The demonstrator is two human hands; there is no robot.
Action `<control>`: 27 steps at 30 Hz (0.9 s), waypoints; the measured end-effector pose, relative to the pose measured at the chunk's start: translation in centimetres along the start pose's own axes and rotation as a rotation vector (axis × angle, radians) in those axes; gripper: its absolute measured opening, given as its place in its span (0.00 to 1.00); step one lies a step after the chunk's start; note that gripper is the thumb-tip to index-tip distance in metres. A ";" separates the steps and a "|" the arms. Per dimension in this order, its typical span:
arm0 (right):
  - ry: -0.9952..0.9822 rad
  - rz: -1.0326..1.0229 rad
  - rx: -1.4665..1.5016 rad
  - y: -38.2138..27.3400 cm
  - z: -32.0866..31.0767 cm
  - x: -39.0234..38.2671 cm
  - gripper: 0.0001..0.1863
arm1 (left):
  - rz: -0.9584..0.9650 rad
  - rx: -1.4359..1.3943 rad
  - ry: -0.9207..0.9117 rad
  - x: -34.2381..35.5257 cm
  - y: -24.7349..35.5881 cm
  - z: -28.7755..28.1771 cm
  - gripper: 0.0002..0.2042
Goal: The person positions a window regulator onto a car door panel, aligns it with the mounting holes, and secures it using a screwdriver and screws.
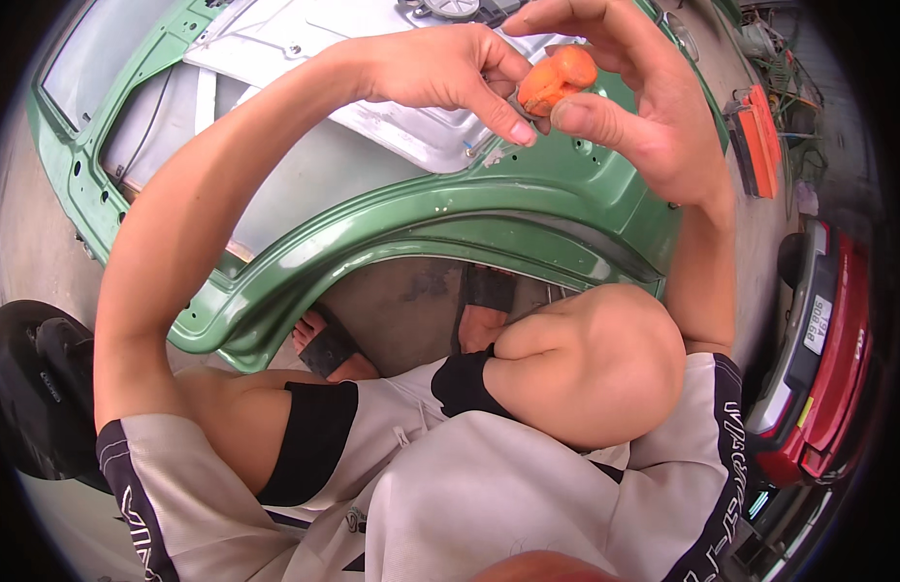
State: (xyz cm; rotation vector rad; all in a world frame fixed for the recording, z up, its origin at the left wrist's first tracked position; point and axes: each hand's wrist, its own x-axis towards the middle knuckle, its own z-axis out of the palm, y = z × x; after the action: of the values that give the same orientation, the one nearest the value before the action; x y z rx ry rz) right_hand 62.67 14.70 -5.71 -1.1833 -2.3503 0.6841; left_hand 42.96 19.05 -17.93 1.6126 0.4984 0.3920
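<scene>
Thumb and forefinger of the left hand [440, 70] stand apart at the left end of an orange lump [559, 78]; the right hand's [654, 102] thumb touches its lower edge. Whether either clamps it cannot be told. Below lies a green panel [421, 209].

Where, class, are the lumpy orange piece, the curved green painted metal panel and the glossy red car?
Lumpy orange piece [555, 80], head view: its middle.
Curved green painted metal panel [450, 204], head view: its broad arched band.
Glossy red car [847, 339], head view: red bodywork beside its plate.
</scene>
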 end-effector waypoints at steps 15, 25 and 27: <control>0.022 -0.231 0.528 5.0 -1.9 -0.4 0.24 | -0.176 -0.471 0.221 -0.4 -0.8 -4.6 0.24; 0.695 0.009 0.890 16.0 -6.2 0.0 0.11 | -0.289 -0.473 0.434 3.8 -1.0 -1.9 0.14; 0.733 0.070 0.957 19.6 -5.8 -0.6 0.08 | -0.293 -0.483 0.405 5.2 -1.2 -1.2 0.14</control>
State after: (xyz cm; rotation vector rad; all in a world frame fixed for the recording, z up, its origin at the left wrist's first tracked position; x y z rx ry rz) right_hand 78.38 25.73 -12.87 -0.8379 -1.1341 1.0081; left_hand 46.65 22.90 -19.20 0.9753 0.8622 0.5704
